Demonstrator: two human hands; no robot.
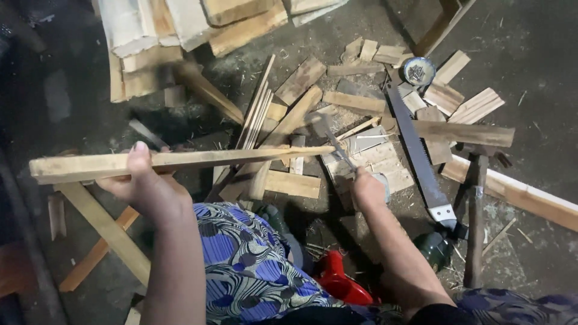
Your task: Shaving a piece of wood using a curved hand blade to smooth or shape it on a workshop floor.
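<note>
My left hand (143, 183) grips a long pale wooden slat (180, 161) and holds it level across the middle of the view, thumb on top. The slat tapers to a thin end near the centre. My right hand (368, 188) is closed on the handle of a hammer (330, 133), whose blurred head hovers just above the slat's thin end. A blue patterned garment covers my knee below the hands.
A hand saw (418, 159) with a dark handle lies on the right. Beside it rests a second hammer (475, 210). A small round tin of nails (419, 71) sits among wood offcuts (355, 102). Stacked boards (180, 30) lie at the top left; a red object (340, 283) sits below.
</note>
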